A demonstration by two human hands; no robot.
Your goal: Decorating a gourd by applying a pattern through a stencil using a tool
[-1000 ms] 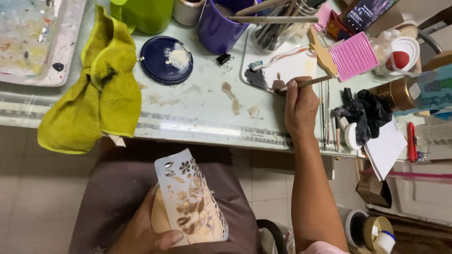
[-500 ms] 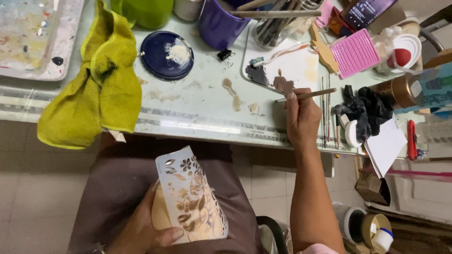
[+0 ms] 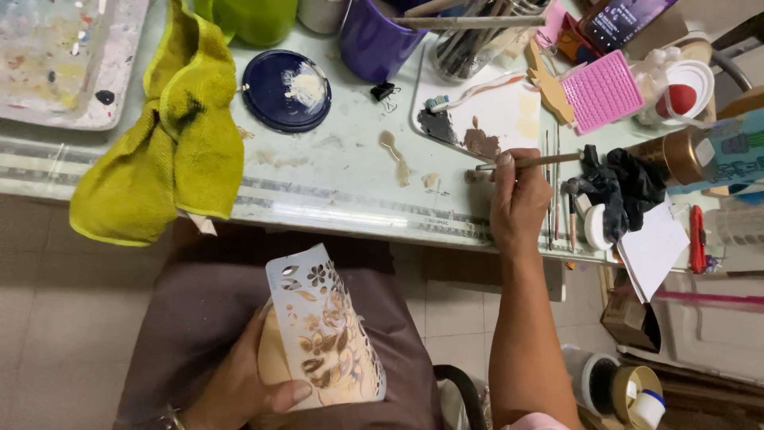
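Observation:
My left hand (image 3: 243, 381) rests in my lap, gripping a pale rounded object wrapped in a white floral stencil (image 3: 325, 326) dabbed with brown and gold paint. My right hand (image 3: 519, 199) reaches over the table edge and holds a thin wooden paintbrush (image 3: 549, 161) nearly level, its tip near the brown paint blob on a white palette tray (image 3: 501, 111). The brush tip itself is hard to make out against the paint.
A yellow-green towel (image 3: 171, 151) hangs over the table's front edge. A dark blue lid (image 3: 285, 89) with white paint, a purple cup (image 3: 380, 38), a pink textured pad (image 3: 602, 91), a black cloth (image 3: 621, 185) and a paint-stained tray (image 3: 56, 56) crowd the table (image 3: 334, 171).
My right hand with the brush has pulled slightly back from the brown paint on the palette. My left hand keeps the stencilled object still in my lap.

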